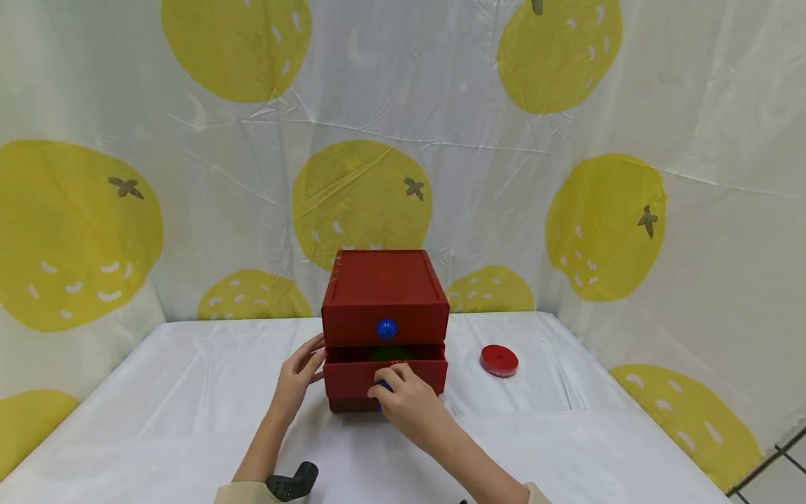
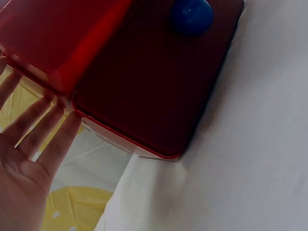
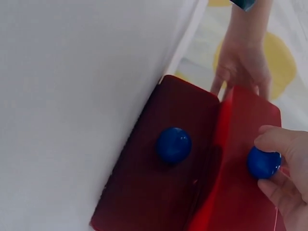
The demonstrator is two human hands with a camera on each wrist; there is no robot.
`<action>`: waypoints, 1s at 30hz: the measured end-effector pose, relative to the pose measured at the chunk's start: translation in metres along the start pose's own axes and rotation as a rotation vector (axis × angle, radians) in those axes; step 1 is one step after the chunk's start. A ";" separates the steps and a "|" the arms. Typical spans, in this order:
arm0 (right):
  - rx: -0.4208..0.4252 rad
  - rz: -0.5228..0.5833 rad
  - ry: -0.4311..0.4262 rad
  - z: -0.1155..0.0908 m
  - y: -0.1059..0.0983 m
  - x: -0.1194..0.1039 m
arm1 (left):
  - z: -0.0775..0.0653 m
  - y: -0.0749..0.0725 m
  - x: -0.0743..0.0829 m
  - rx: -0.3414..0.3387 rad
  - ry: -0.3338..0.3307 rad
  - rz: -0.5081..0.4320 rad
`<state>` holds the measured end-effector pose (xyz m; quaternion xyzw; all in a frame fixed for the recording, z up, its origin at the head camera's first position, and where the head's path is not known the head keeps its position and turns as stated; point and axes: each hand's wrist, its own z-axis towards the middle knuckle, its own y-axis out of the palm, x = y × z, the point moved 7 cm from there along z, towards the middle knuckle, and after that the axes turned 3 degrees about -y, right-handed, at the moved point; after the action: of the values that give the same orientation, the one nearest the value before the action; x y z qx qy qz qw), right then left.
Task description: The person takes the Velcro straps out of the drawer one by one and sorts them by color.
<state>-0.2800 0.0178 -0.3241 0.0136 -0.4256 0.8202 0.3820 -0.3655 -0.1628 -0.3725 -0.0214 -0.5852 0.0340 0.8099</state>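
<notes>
A red drawer cabinet (image 1: pixel 385 278) with blue round knobs stands on the white-covered table. Its middle drawer (image 1: pixel 348 380) is partly pulled out, and something green (image 1: pixel 389 353) shows inside. My right hand (image 1: pixel 409 406) pinches that drawer's blue knob (image 3: pixel 263 163) between thumb and fingers. On the cabinet's left side, the spread, fairly straight fingers of my left hand (image 1: pixel 299 371) rest against the red wall. Below the pulled drawer, the bottom drawer (image 2: pixel 139 86) is closed, its own blue knob (image 3: pixel 173 145) visible in the wrist views.
A flat red roll (image 1: pixel 499 361), like a ribbon or tape, lies on the table to the cabinet's right. The closed top drawer has a blue knob (image 1: pixel 387 329). Behind hangs a white cloth (image 1: pixel 478 210) printed with yellow fruit.
</notes>
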 end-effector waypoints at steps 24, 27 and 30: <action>-0.137 -0.135 -0.070 0.004 -0.018 -0.023 | -0.002 -0.001 0.003 0.007 -0.017 0.018; -0.176 -0.144 -0.081 0.004 -0.021 -0.027 | -0.002 -0.001 0.002 0.007 -0.014 0.019; -0.222 -0.144 -0.083 0.004 -0.023 -0.030 | -0.002 -0.001 0.002 0.005 -0.008 0.019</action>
<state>-0.2449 0.0045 -0.3160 0.0355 -0.5272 0.7373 0.4211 -0.3630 -0.1636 -0.3712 -0.0245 -0.5882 0.0433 0.8072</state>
